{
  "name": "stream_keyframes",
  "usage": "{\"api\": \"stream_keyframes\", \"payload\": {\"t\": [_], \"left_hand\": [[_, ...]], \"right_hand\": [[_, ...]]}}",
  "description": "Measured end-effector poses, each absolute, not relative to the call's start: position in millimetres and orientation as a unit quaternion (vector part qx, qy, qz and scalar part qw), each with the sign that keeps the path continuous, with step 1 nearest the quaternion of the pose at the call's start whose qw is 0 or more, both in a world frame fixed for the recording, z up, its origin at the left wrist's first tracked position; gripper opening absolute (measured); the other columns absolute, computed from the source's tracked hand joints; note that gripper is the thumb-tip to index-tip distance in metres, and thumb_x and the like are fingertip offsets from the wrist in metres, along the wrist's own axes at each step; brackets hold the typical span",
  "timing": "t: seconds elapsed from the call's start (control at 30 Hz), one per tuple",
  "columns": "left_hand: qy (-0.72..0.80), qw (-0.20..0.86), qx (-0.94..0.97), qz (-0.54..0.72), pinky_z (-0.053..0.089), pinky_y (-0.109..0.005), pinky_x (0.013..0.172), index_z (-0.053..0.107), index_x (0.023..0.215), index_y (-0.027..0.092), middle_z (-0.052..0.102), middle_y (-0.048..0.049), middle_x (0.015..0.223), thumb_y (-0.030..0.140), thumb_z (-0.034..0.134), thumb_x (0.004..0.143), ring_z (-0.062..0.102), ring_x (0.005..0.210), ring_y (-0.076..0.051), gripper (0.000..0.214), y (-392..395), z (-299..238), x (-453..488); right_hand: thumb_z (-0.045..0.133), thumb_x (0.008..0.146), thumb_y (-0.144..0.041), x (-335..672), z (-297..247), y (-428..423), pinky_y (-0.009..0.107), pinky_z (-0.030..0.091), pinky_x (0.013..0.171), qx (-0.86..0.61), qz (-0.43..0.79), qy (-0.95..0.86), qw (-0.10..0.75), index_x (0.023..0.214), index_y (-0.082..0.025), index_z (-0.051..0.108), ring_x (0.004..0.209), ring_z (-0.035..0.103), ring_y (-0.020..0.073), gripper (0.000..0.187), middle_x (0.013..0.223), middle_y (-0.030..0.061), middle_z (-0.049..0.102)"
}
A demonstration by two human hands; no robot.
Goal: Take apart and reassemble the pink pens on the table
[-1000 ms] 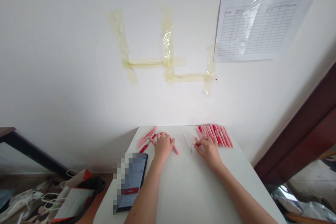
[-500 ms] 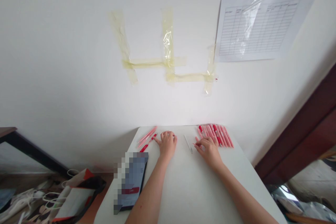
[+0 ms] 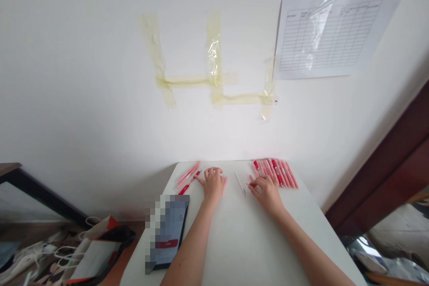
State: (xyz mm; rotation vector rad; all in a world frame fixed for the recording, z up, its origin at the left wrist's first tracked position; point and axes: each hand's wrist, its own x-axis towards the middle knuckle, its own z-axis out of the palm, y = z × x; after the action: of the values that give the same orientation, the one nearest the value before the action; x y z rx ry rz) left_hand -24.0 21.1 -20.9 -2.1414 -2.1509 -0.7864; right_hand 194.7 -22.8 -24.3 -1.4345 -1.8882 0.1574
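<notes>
One white refill point(image 3: 240, 182) between left hand point(image 3: 213, 185) and right hand point(image 3: 267, 191)

No word or number reads cleanly here. Where print shows: white rectangular paper sheet point(image 3: 342, 40) taped to the wall carries a printed ruled grid, with a header row of small dark characters point(image 3: 291, 16) along its top; too small to read, and glare off the clear glossy tape point(image 3: 317, 31) cuts across it. Black-edged flat smartphone point(image 3: 166, 257): part of it pixelated; dark red bar point(image 3: 167, 243) on the screen has tiny pale lettering, illegible, plus small dark characters point(image 3: 181, 218) above, also illegible. Small red mark point(image 3: 275, 101) by the yellowish translucent tape point(image 3: 246, 98): can't make it out.
</notes>
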Motion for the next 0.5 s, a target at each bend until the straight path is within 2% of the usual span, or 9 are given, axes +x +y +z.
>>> {"api": "stream_keyframes", "payload": {"t": [0.23, 0.37, 0.5], "left_hand": [[-0.684, 0.001, -0.673, -0.283, 0.005, -0.077, 0.106, 0.063, 0.097, 0.025, 0.06, -0.0064, 0.115, 0.01, 0.045, 0.086, 0.045, 0.12, -0.028, 0.026, 20.5, -17.5, -24.5], [-0.619, -0.013, -0.71, -0.336, 0.016, -0.069, 0.111, 0.064, 0.101, 0.028, 0.059, -0.005, 0.12, 0.018, 0.053, 0.087, 0.045, 0.122, -0.026, 0.02, 15.9, -15.0, -21.4], [-0.546, -0.052, -0.763, -0.343, 0.017, -0.063, 0.115, 0.069, 0.099, 0.031, 0.061, -0.003, 0.119, 0.029, 0.061, 0.086, 0.048, 0.121, -0.023, 0.015, 7.8, -11.2, -13.8]], "right_hand": [[0.055, 0.09, -0.04, 194.4, -24.9, -23.2, 0.059, 0.013, 0.111, -0.558, 0.041, -0.741, 0.37, 0.083, -0.027, 0.07, 0.1, 0.058, 0.0233, 0.021, 0.089, 0.0016, 0.07], [0.056, 0.09, -0.041, 194.2, -27.0, -23.2, 0.058, 0.015, 0.11, -0.56, 0.024, -0.74, 0.371, 0.087, -0.029, 0.071, 0.102, 0.056, 0.024, 0.019, 0.091, 0.0012, 0.069], [0.056, 0.09, -0.041, 194.0, -27.6, -23.4, 0.057, 0.018, 0.108, -0.558, 0.02, -0.745, 0.365, 0.089, -0.031, 0.071, 0.102, 0.056, 0.0244, 0.019, 0.091, 0.0011, 0.069]]}}
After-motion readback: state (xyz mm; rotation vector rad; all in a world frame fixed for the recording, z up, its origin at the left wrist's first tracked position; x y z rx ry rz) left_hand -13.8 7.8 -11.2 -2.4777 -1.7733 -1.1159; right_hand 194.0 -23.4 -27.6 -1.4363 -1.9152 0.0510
